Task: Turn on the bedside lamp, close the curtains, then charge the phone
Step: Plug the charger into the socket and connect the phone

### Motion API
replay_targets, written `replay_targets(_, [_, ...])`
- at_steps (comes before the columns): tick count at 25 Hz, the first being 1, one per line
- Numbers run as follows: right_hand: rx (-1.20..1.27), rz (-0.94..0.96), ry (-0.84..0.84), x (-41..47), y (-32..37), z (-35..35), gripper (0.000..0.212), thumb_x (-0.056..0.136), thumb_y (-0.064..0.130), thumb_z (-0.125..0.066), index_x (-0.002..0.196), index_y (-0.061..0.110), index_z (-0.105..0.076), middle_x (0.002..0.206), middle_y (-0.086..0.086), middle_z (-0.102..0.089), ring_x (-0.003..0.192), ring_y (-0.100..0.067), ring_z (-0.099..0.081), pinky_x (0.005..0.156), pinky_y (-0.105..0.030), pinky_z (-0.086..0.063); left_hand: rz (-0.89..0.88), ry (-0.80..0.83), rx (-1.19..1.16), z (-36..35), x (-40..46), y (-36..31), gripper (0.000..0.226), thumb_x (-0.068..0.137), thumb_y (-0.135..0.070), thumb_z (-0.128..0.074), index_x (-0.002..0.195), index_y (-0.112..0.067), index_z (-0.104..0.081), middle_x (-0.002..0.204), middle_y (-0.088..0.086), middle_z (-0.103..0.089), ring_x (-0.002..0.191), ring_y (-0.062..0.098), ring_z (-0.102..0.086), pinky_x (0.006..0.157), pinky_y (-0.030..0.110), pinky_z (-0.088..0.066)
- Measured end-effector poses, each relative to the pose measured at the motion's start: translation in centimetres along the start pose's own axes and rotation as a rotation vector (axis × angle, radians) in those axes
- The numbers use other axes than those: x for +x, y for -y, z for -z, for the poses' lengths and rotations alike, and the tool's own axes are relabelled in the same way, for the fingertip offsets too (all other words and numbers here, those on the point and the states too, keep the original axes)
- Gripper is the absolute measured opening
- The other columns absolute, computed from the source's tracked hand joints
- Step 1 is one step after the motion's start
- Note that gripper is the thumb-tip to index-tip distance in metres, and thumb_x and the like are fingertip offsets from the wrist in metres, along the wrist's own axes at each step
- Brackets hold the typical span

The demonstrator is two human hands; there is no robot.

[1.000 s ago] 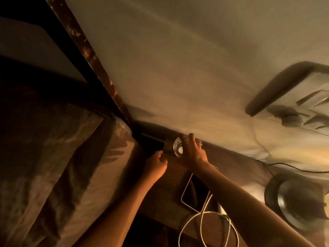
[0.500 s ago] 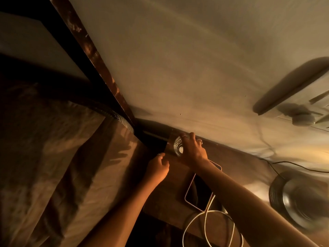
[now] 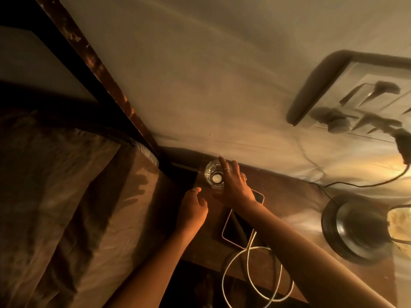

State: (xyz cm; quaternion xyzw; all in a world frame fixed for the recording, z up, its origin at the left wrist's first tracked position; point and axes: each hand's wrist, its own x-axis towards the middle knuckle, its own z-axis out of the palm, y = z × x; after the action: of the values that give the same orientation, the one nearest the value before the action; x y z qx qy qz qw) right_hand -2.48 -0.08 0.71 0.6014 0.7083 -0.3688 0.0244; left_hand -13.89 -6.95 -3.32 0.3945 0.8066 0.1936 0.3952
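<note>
At frame centre, the left hand point(image 3: 193, 210) rests loosely curled, gripping nothing, on the dark wooden bedside table point(image 3: 287, 196). The right hand point(image 3: 235, 185) spreads open against a clear round drinking glass point(image 3: 215, 176). Below it lies the pink-edged dark-screened phone point(image 3: 235, 227), white looped charging cable point(image 3: 251, 276) at its lower end. The black round lamp base point(image 3: 353, 230) sits lower right.

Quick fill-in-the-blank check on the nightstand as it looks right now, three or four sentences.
1. The right hand rests on the rim of the clear round ____ beside the wall.
2. The dark pink-edged phone lies flat under the right ____.
3. The white looped ____ runs to the phone's near end.
4. The left hand holds ____.

Missing words: glass; forearm; cable; nothing
</note>
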Motion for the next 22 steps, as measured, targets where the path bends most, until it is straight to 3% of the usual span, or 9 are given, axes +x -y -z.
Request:
replay_targets(4, [0.077,0.021,-0.113,-3.3,-2.6,0.3,0.101,0.074,0.033,-0.073,0.149,0.031,-0.004,0.156,-0.012,-0.008,0.139,-0.043,-0.020,0.110,-0.053,-0.033,-0.080,0.063,0.101,-1.1,-2.5,-0.2,0.041,0.091,-0.017,-0.044,0.132,-0.018,-0.047,0.139,0.003,-0.049,0.127,0.019,-0.048,0.100,0.029,-0.041])
replay_targets(9, [0.107,-0.153,-0.271,-8.6,-8.6,0.0,0.084,0.084,0.037,-0.059,0.149,0.019,-0.009,0.157,-0.014,-0.013,0.143,-0.035,-0.016,0.115,-0.043,-0.022,-0.245,0.127,0.200,-3.1,-5.8,-1.3,0.044,0.092,-0.012,-0.045,0.136,-0.012,-0.042,0.140,0.005,-0.047,0.130,0.017,-0.044,0.099,0.016,-0.030])
replay_targets(13, [0.119,-0.347,-0.231,-10.7,-12.3,-1.6,0.077,0.088,0.039,-0.052,0.147,0.010,-0.013,0.155,-0.015,-0.022,0.142,-0.033,-0.023,0.114,-0.042,-0.027,-0.319,0.177,0.308,-5.1,-7.0,-1.8,0.054,0.093,-0.017,-0.045,0.144,-0.017,-0.027,0.149,0.002,-0.035,0.136,0.017,-0.037,0.110,0.028,-0.034])
replay_targets(18, [0.126,-0.453,-0.149,-10.9,-13.9,-4.4,0.082,0.082,0.041,-0.060,0.145,0.010,-0.018,0.144,-0.014,-0.035,0.131,-0.036,-0.037,0.102,-0.047,-0.041,-0.332,0.234,0.332,-7.6,-6.5,-1.5,0.054,0.093,-0.016,-0.045,0.144,-0.018,-0.027,0.150,0.001,-0.033,0.136,0.016,-0.036,0.108,0.026,-0.033])
replay_targets(22, [0.110,-0.450,-0.205,-10.3,-14.6,-6.1,0.079,0.079,0.035,-0.065,0.142,0.012,-0.023,0.138,-0.012,-0.039,0.127,-0.035,-0.041,0.098,-0.047,-0.046,-0.329,0.223,0.345,-9.1,-6.1,-0.4,0.057,0.093,-0.015,-0.045,0.145,-0.019,-0.022,0.152,0.002,-0.029,0.138,0.017,-0.033,0.110,0.028,-0.033])
